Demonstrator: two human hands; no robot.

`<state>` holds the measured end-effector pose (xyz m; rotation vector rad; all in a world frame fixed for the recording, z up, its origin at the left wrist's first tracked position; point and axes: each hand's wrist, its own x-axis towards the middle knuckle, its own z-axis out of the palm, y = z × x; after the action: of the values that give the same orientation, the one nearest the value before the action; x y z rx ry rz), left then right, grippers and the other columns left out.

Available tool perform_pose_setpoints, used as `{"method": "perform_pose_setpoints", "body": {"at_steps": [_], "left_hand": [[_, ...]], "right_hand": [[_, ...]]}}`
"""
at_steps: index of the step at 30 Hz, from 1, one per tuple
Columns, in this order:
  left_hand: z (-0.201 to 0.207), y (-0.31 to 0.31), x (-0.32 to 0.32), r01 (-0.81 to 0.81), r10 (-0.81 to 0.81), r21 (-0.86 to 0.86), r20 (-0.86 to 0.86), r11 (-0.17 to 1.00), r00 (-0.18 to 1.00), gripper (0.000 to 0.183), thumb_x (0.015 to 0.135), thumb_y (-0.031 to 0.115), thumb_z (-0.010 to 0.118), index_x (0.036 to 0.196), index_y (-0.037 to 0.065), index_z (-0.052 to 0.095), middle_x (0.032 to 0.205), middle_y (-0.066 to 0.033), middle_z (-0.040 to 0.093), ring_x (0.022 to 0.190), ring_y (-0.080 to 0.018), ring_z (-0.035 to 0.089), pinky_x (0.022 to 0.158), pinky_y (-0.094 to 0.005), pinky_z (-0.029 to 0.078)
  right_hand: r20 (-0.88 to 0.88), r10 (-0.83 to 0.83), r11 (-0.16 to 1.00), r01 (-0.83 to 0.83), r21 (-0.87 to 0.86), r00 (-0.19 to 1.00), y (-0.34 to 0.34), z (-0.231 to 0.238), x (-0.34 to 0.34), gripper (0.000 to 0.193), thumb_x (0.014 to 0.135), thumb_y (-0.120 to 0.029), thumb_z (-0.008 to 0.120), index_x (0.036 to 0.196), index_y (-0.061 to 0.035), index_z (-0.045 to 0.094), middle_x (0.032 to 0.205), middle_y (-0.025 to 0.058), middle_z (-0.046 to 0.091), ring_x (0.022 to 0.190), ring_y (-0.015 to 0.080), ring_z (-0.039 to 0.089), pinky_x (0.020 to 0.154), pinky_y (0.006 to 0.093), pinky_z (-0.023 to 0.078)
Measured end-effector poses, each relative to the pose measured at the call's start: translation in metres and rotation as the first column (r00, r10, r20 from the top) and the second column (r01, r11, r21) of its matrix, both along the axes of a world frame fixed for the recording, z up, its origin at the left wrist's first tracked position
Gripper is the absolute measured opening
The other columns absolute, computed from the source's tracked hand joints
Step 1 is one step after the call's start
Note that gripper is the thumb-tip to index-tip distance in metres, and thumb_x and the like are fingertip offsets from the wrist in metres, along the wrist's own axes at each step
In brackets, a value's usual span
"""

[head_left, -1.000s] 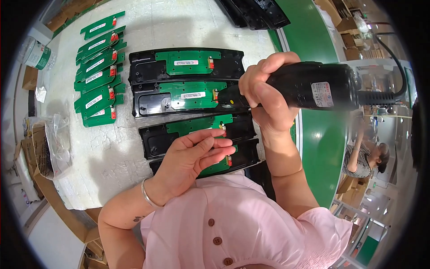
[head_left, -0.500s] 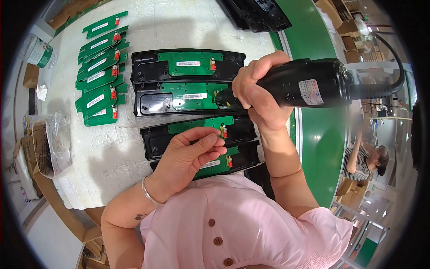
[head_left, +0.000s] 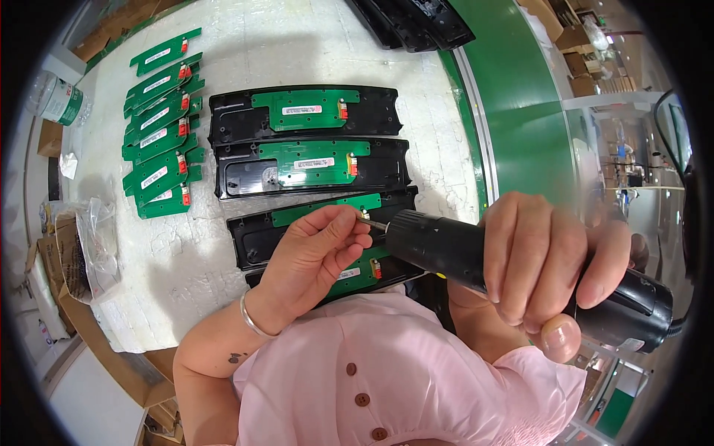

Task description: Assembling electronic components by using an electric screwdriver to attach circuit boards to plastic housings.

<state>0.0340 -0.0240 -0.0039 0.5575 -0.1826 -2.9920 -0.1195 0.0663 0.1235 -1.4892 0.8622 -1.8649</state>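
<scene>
My right hand (head_left: 547,256) is wrapped around a black electric screwdriver (head_left: 439,245), held nearly level and pointing left. Its thin metal bit (head_left: 375,224) reaches the fingertips of my left hand (head_left: 312,245), which are pinched together; whatever lies between them is too small to make out. Beneath that hand is a black plastic panel (head_left: 253,234) with a green circuit board, partly covered. Nearer me lies another panel, mostly hidden, with its green board (head_left: 357,276) showing. Two more black panels (head_left: 230,119) lie farther off, each bearing a green board (head_left: 301,111) with a red-and-white connector.
Several loose green boards (head_left: 154,119) overlap in a column on the white foam surface (head_left: 186,260) at left. More black panels (head_left: 416,26) are stacked at the far edge. A plastic bottle (head_left: 59,100) and a clear bag (head_left: 97,245) stand at left. A green strip (head_left: 513,111) runs along the right.
My right hand has drawn the screwdriver off the second panel's board, back and to the right, and its bit now meets my left fingertips. My left hand stays pinched in nearly the same place.
</scene>
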Motion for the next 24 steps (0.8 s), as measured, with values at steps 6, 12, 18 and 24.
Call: {"method": "perform_pose_setpoints", "body": {"at_steps": [6,12,18,24], "left_hand": [[0.006,0.008,-0.008,-0.001,0.012,0.120,-0.096,0.993,0.995,0.023,0.089,0.020,0.051,0.102,0.001,0.056,0.093,-0.0081,0.060,0.082,-0.0129,0.060,0.074,-0.0185,0.050],[0.022,0.008,-0.010,0.093,-0.101,0.065,0.138,0.994,0.985,0.032,0.093,0.017,0.042,0.114,-0.006,0.047,0.107,-0.0158,0.054,0.100,-0.0240,0.055,0.092,-0.0274,0.043],[0.006,0.000,0.003,0.186,-0.168,-0.168,0.119,0.968,0.979,0.026,0.093,0.015,0.041,0.110,-0.002,0.050,0.100,-0.0147,0.059,0.093,-0.0222,0.060,0.080,-0.0260,0.050],[-0.004,-0.003,0.006,0.155,-0.147,-0.150,0.066,0.976,0.987,0.023,0.090,0.017,0.048,0.105,0.001,0.054,0.090,-0.0106,0.062,0.083,-0.0164,0.062,0.070,-0.0224,0.052]], "right_hand": [[0.023,-0.015,1.000,0.015,-0.003,1.000,0.001,-0.009,0.000,0.030,0.068,-0.002,0.062,0.090,-0.0111,0.045,0.054,-0.0049,0.053,0.042,0.0055,0.053,0.041,0.0169,0.039],[0.047,-0.488,0.866,0.476,0.155,0.872,-0.042,-0.051,-0.013,0.023,0.071,-0.006,0.050,0.093,-0.0046,0.043,0.057,0.0012,0.040,0.044,0.0108,0.036,0.048,0.0279,0.034],[0.069,-0.495,0.860,0.477,0.184,0.866,-0.049,-0.073,-0.042,0.023,0.068,0.000,0.051,0.090,0.0010,0.044,0.060,0.0053,0.046,0.045,0.0114,0.042,0.047,0.0266,0.039],[0.101,-0.467,0.874,0.442,0.199,0.878,-0.054,-0.072,-0.044,0.018,0.065,0.004,0.052,0.083,0.0031,0.047,0.060,0.0063,0.050,0.047,0.0115,0.048,0.045,0.0229,0.040]]}}
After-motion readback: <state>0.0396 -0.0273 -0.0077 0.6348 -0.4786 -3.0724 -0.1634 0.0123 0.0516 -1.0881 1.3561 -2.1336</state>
